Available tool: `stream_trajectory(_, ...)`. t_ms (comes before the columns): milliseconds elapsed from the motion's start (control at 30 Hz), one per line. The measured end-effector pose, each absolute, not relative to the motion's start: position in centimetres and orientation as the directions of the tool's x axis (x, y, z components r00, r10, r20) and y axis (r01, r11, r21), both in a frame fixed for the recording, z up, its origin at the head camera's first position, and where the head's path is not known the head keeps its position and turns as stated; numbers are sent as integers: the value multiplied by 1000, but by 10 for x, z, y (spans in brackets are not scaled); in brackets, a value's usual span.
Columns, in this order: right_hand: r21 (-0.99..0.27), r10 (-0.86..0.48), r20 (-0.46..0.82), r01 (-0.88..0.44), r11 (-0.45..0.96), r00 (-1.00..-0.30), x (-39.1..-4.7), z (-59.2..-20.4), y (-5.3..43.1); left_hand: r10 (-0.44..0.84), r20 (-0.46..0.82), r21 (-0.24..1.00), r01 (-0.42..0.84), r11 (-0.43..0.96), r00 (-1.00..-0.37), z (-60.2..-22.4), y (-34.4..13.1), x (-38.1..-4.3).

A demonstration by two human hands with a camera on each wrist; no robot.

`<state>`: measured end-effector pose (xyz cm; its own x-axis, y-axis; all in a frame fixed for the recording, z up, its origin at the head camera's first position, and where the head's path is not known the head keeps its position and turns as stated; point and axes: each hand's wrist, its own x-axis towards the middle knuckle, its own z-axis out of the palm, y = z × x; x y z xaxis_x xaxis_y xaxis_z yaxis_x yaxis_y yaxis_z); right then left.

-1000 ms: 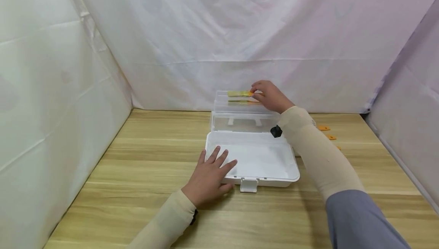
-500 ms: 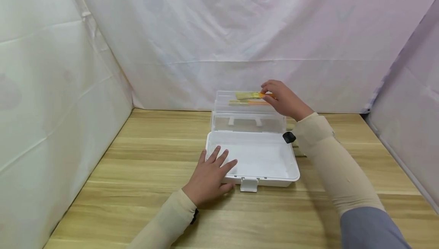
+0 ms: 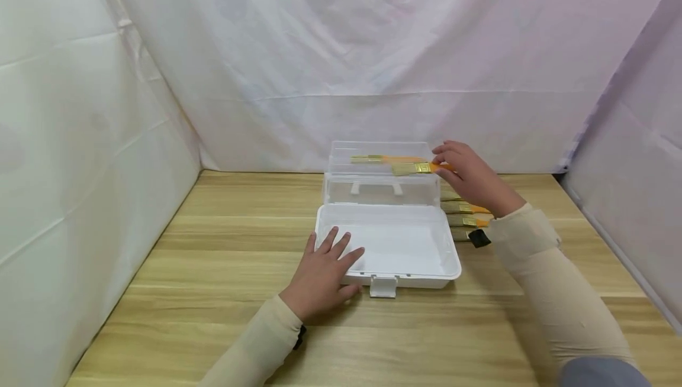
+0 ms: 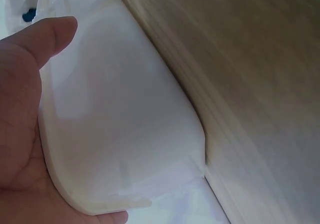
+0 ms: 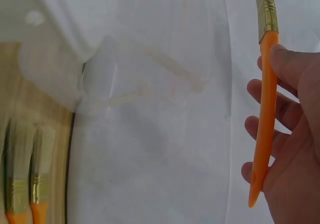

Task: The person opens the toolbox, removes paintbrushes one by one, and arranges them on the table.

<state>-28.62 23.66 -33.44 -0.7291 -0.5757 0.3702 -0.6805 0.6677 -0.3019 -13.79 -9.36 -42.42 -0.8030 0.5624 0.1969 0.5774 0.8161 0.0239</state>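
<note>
In my right hand (image 3: 469, 174) I pinch a flat paintbrush (image 5: 268, 104) by its orange handle, thumb on one side and fingers behind. Its pale bristles and gold ferrule point left, in front of the raised clear lid of a white plastic box (image 3: 455, 271). My left hand (image 3: 319, 277) rests with spread fingers over the box's front left corner, the thumb along the front wall. In the left wrist view the palm lies against the box's rim (image 4: 55, 179). A paler brush image (image 3: 375, 159) shows on the clear lid (image 3: 341, 165).
Several similar paintbrushes (image 3: 466, 221) lie on the wooden table (image 3: 240, 245) to the right of the box, bristles towards it. A latch (image 3: 383, 286) hangs at the box's front. White cloth (image 3: 266, 79) encloses the back and sides.
My right hand has carried the paintbrush to the right and lower, away from the lid's upper edge. The bristles of the brushes on the table now show. The left hand stays put.
</note>
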Motion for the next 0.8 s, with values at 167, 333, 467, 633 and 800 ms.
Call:
stream_trajectory(167, -318, -550, 368, -657, 684, -750, -274, -342, 256, 553, 196, 30, 569, 822, -810, -422, -97, -137)
stream_trajectory(333, -332, -514, 365, -625, 707, -776, -262, -354, 278, 557, 198, 32, 574, 818, -806, -421, -98, -136)
stream_trajectory(467, -326, -495, 382, -615, 718, -781, -252, -363, 292, 555, 189, 34, 571, 820, -810, -422, -98, -137)
stream_trajectory(633, -321, -463, 387, -587, 743, -797, -240, -373, 308, 560, 189, 30, 575, 818, -806, -424, -99, -137)
stream_trajectory(800, -313, -461, 395, -588, 746, -795, -230, -382, 322, 564, 189, 25, 578, 816, -804, -424, -100, -137)
